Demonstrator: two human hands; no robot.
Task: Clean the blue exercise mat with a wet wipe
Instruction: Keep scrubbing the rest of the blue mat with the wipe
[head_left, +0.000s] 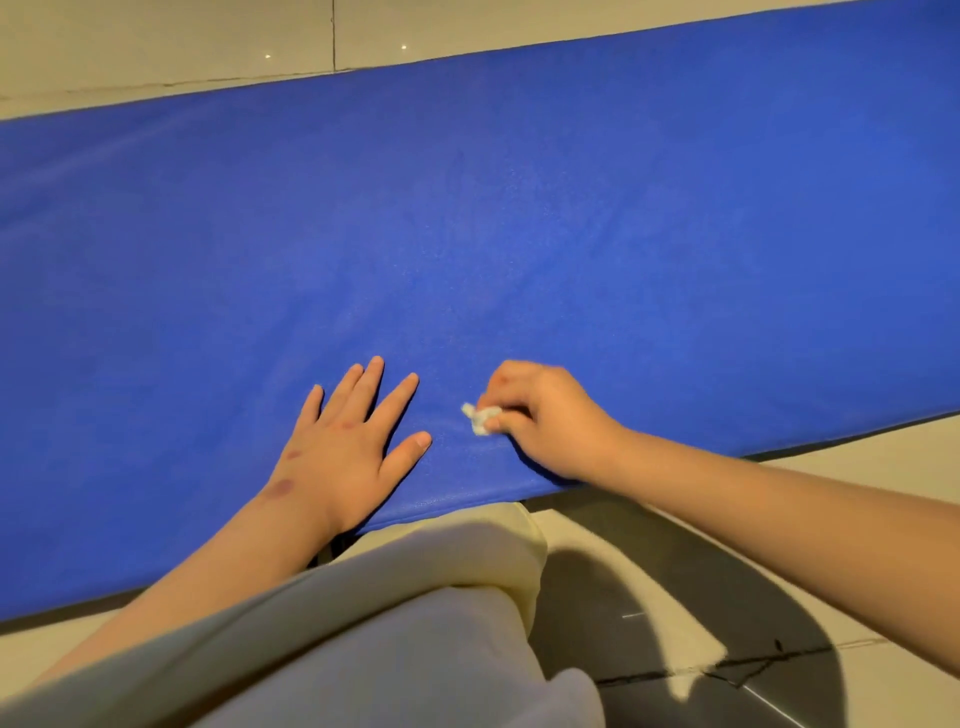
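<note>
Right hand pinches balled wipe at mat near edge, left hand flat, fingers spread; most of mat looks unwiped.

Left grip: palm down, flat on the mat, with four fingers straight and spread and the thumb angled out to the right. Left forearm: bare, rising from the lower left. Right grip: knuckles up, fingers curled, with thumb and fingertips pinching a small crumpled wipe against the mat. Right forearm: bare, entering from the right edge. The two grips lie near each other without touching.
</note>
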